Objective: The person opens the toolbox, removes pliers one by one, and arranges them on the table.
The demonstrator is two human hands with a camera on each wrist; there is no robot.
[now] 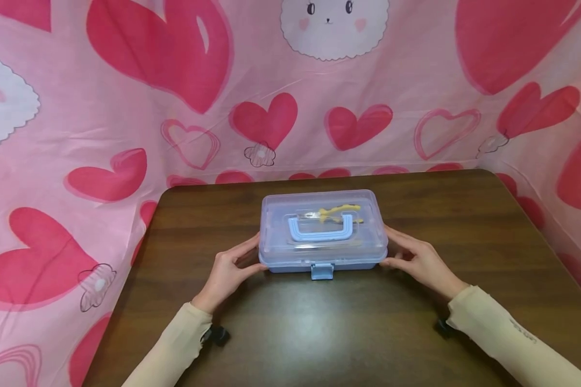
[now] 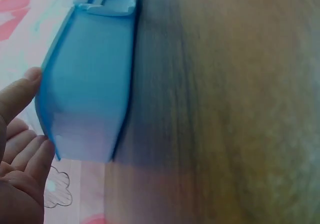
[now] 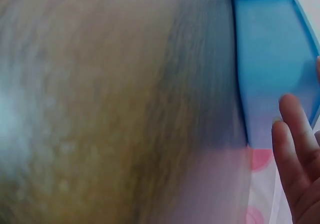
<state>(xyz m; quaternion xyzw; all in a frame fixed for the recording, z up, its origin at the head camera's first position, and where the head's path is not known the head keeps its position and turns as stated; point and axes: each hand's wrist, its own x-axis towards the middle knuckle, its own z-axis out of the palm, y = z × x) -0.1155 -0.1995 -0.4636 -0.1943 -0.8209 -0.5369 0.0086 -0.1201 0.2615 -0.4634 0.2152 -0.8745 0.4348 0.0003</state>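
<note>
A see-through plastic toolbox (image 1: 281, 226) with a blue base, a light blue carrying handle (image 1: 321, 235) and a front latch (image 1: 322, 271) is on the brown table. Its lid is down. Through the lid show pliers (image 1: 341, 212) with yellow grips. My left hand (image 1: 227, 274) holds the left end, thumb at the front corner and fingers along the side. At the opposite end my right hand (image 1: 423, 263) holds the box in much the same way. The left wrist view has the blue front (image 2: 90, 68) beside the fingertips. In the right wrist view, fingertips overlap the box's end (image 3: 265, 114).
The dark wooden table (image 1: 310, 333) has rounded far corners. Pink cloth (image 1: 392, 70) printed with hearts hangs behind the table and along its sides. Small black devices show at the left wrist (image 1: 218, 335) and the right wrist (image 1: 444, 327), below the pale sleeves.
</note>
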